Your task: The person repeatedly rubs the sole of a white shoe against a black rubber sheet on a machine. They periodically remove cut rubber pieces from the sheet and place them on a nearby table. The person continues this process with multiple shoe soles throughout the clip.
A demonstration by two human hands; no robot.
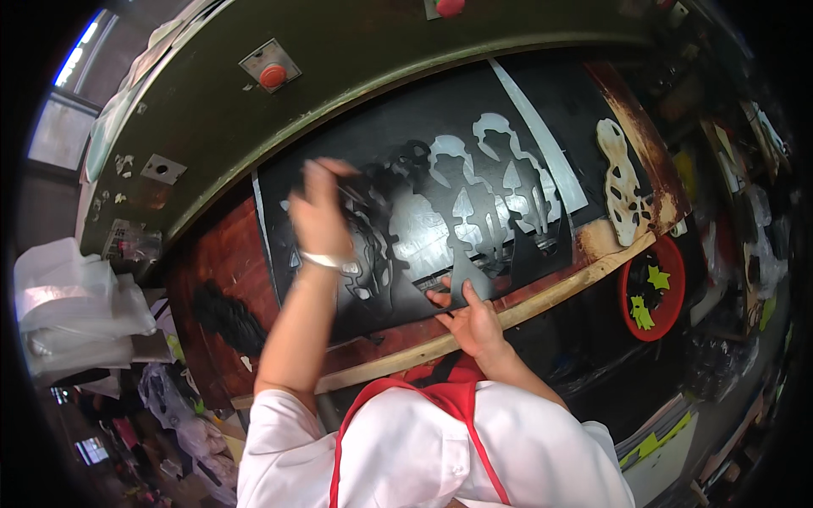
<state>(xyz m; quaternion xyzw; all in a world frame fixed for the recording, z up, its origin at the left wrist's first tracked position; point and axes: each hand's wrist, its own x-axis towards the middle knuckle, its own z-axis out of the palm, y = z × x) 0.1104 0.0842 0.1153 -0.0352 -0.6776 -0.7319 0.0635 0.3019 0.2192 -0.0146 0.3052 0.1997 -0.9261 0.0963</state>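
A dark sheet with curved cut-outs (373, 296) lies on the black work surface (330, 152). Pinched at the sheet's near edge, between thumb and fingers, is a dark flap beside shiny silvery openings; my right hand (476, 326) is closed on it. Over the sheet's left part hovers my left hand (320, 207), with a pale bangle at the wrist. Motion smears its fingers, so their pose and any hold are unclear. Silvery curved shapes (495, 135) show through the cut-outs toward the far right.
A wooden strip (542, 292) edges the near side. At right lie a cream openwork piece (625, 190) and a red bowl (676, 313) with yellow-green scraps. A black fuzzy bundle (227, 317) sits at left. The green machine beam (212, 93) carries a red button (273, 76).
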